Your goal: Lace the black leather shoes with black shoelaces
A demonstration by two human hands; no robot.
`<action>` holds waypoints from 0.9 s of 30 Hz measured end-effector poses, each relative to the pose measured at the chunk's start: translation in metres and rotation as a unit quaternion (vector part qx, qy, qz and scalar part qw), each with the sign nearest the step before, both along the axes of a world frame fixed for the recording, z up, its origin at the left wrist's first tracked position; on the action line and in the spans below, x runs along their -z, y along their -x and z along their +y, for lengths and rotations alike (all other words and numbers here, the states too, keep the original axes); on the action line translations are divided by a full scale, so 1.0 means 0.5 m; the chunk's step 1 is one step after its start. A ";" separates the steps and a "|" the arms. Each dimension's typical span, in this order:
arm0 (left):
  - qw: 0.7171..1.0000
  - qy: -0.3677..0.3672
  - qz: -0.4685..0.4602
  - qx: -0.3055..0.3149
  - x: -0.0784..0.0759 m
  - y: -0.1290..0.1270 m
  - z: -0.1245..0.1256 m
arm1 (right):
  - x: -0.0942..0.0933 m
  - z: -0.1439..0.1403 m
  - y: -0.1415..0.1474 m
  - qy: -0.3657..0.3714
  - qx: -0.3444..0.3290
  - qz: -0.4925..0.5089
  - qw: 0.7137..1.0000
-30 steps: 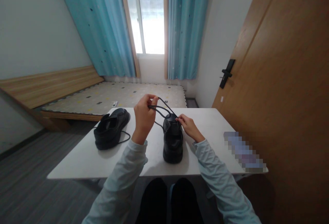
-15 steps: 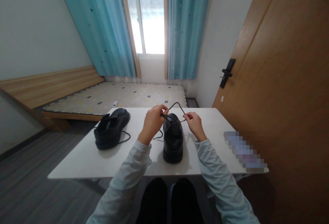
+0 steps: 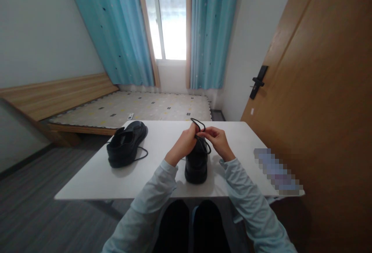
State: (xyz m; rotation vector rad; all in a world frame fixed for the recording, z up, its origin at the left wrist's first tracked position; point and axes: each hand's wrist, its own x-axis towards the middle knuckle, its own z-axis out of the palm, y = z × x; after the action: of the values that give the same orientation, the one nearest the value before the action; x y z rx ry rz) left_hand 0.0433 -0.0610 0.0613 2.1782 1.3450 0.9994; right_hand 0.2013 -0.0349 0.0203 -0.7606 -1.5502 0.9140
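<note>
A black shoe [image 3: 196, 167] stands on the white table [image 3: 162, 185] in front of me, heel toward me. Over its front part my left hand [image 3: 187, 140] is closed on the black shoelace [image 3: 198, 120], which rises in a loop above the fingers. My right hand [image 3: 217, 138] pinches the same lace just to the right, its fingertips close to the left ones. Another loop of lace hangs down on the shoe's right side. Both hands hide most of the shoe's toe and tongue.
Another black shoe [image 3: 124, 146] rests on the table's left side, its lace trailing onto the tabletop. A blurred flat item [image 3: 277, 171] lies at the right edge. Beyond the table are a bed [image 3: 151, 107] and curtains [image 3: 116, 32]; a wooden door [image 3: 319, 90] stands at right.
My left hand has moved right and my right hand slightly left, so they now meet above the shoe. The lace stretched between them has become smaller loops.
</note>
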 end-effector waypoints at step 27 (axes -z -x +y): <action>0.888 0.091 0.300 -0.336 0.085 0.220 0.048 | 0.021 0.009 -0.020 -0.040 0.037 -0.172 0.984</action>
State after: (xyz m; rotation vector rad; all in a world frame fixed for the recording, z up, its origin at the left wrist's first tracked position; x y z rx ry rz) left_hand -0.0665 -0.0371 0.0187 1.9658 2.4780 0.3338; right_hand 0.2114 -0.0305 0.0100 -0.9486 -1.8343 0.6849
